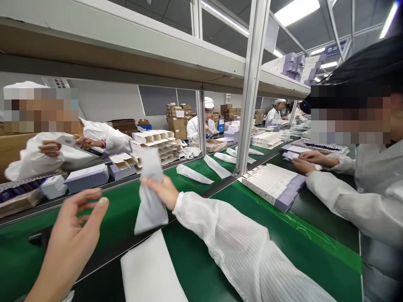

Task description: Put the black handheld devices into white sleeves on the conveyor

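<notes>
My right hand grips a thin white bag, holding it upright over the green conveyor belt. The bag's top is blurred, and I cannot make out what, if anything, is inside it. To the left, my left hand hangs apart from the bag with nothing in it, its fingers curved and the thumb away from them. Below both hands lies a flat white stack of sheets or bags at the near edge. Several similar white bags lie farther along the belt.
A metal post rises beside the belt under a long shelf. White and lilac boxes lie in a row at right. A co-worker's hands handle a small box there. Another person works across the belt.
</notes>
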`<state>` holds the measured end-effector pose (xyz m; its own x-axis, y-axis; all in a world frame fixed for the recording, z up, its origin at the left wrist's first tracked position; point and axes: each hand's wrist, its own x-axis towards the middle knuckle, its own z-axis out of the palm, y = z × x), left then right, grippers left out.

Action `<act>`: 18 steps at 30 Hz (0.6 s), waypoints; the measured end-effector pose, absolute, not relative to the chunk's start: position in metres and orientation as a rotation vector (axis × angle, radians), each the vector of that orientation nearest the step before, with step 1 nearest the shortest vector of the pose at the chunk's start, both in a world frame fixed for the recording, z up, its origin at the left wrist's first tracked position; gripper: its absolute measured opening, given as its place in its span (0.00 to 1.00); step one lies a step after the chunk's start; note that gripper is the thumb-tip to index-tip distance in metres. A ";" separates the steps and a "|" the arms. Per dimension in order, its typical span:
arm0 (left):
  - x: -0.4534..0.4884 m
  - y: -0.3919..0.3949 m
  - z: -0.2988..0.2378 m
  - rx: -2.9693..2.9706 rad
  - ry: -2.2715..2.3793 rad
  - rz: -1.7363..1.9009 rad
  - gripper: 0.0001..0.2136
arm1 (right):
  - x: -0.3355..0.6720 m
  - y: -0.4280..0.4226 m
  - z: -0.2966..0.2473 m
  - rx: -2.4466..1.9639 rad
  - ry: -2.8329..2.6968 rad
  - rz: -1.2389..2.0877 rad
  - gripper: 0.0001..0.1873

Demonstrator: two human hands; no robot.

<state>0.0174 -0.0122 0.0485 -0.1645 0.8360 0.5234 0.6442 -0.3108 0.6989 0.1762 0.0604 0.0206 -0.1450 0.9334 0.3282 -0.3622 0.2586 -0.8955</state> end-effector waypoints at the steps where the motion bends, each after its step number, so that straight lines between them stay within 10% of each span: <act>1: 0.014 -0.005 0.039 1.954 1.724 1.213 0.18 | 0.183 0.075 0.024 -0.686 -1.145 1.046 0.24; 6: 0.002 0.017 -0.007 2.101 1.506 0.254 0.16 | 0.221 0.136 0.009 -1.442 -1.343 0.436 0.24; 11: 0.001 0.014 -0.013 2.018 1.327 0.082 0.17 | 0.226 0.152 -0.027 -1.751 -1.583 0.467 0.26; 18: 0.006 0.005 -0.002 1.942 1.302 0.108 0.16 | 0.129 0.127 -0.031 -1.088 -2.352 0.325 0.29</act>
<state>0.0059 0.0051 -0.0019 0.4716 0.8159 -0.3345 0.7495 -0.1711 0.6395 0.1289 0.1269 -0.0314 -0.5395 0.7619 0.3583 0.6361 0.6476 -0.4195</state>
